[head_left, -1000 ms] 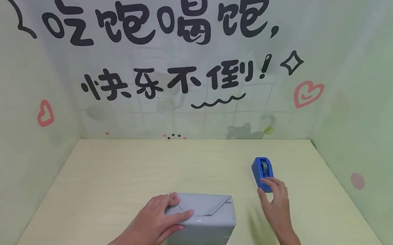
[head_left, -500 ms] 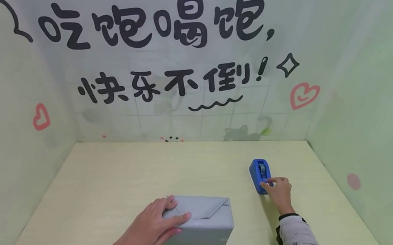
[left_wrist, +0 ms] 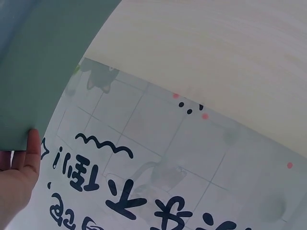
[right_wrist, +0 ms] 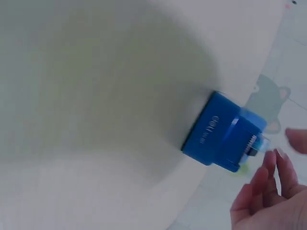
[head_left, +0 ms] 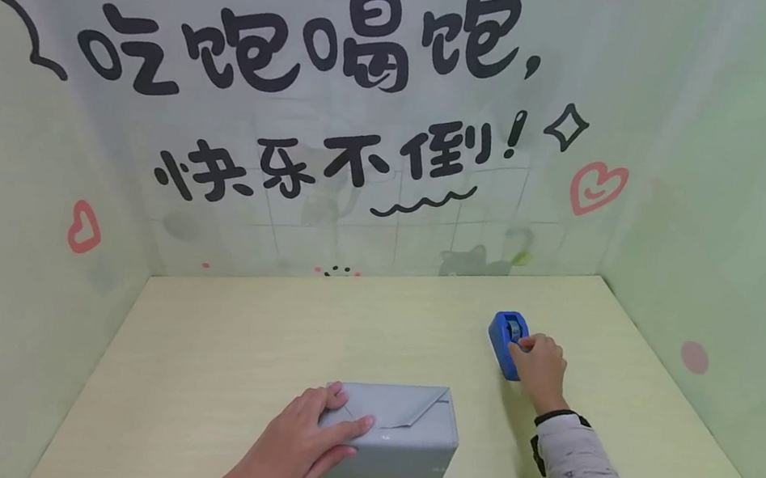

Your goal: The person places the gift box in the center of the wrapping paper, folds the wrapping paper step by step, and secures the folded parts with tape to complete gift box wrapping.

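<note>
A box wrapped in grey paper [head_left: 392, 436], with a folded flap on its top, stands on the table. My left hand [head_left: 296, 439] grips its left end; in the left wrist view that hand [left_wrist: 19, 177] holds the box's edge [left_wrist: 43, 81], some fingertips hidden behind it. Farther back on the right is a blue tape dispenser [head_left: 501, 352] with a roll of clear tape. My right hand [head_left: 542, 372] is at the dispenser, fingers bent. In the right wrist view, that hand's fingertips [right_wrist: 269, 158] are beside the tape end [right_wrist: 261, 143], and the thumb is apart from them.
The pale table [head_left: 230, 332] is bounded by a printed back wall [head_left: 326, 223] and side walls. The right wall [head_left: 723, 279] stands beyond the table's right edge. The dispenser sits behind and right of the box.
My right hand has reached forward to the dispenser, its thumb and fingers drawing closer, then shifted slightly up toward the tape roll. The left hand and box have stayed in place.
</note>
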A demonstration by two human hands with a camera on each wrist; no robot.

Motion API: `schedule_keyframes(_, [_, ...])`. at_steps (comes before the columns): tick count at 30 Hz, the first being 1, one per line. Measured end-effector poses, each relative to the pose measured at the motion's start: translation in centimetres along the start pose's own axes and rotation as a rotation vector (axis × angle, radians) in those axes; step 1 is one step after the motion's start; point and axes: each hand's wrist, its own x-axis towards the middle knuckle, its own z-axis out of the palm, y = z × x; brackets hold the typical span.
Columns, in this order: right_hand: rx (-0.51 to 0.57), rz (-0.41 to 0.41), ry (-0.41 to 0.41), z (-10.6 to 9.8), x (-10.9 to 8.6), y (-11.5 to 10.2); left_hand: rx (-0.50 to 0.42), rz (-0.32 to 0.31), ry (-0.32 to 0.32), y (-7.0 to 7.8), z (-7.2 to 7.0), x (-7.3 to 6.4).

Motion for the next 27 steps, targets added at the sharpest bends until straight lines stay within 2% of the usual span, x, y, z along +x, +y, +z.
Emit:
schedule_keyframes(4, [0.096, 0.082, -0.044, -1.4, 0.4, -0.4, -0.002, -0.001, 0.004, 0.1, 0.0, 0.1])
schedule_keyframes(6, [0.098, 0.101, -0.068, -1.8, 0.5, -0.3, 0.000, 0.001, 0.004, 0.1, -0.1, 0.1])
schedule_keyframes(9, [0.162, 0.162, -0.132, -2.2, 0.7, 0.1, -0.007, -0.005, 0.006, 0.2, 0.0, 0.1])
schedule_keyframes(11, [0.267, 0.236, -0.178, -2.3, 0.6, 0.3, -0.010, -0.006, 0.008, 0.2, 0.0, 0.1])
schedule_keyframes(15, [0.567, 0.400, -0.243, -2.3, 0.2, 0.5, -0.009, -0.004, 0.011, 0.3, 0.1, 0.1])
schedule_keyframes(17, [0.683, 0.459, -0.246, -2.3, 0.0, 0.5, -0.007, -0.005, 0.012, 0.3, 0.1, 0.0])
schedule_keyframes(19, [0.747, 0.486, -0.233, -2.1, -0.3, 0.6, -0.009, -0.006, 0.011, 0.3, 0.1, 0.0])
schedule_keyframes(27, [0.817, 0.495, -0.120, -0.8, -2.0, 1.8, -0.016, -0.009, -0.008, 0.4, -0.2, 0.1])
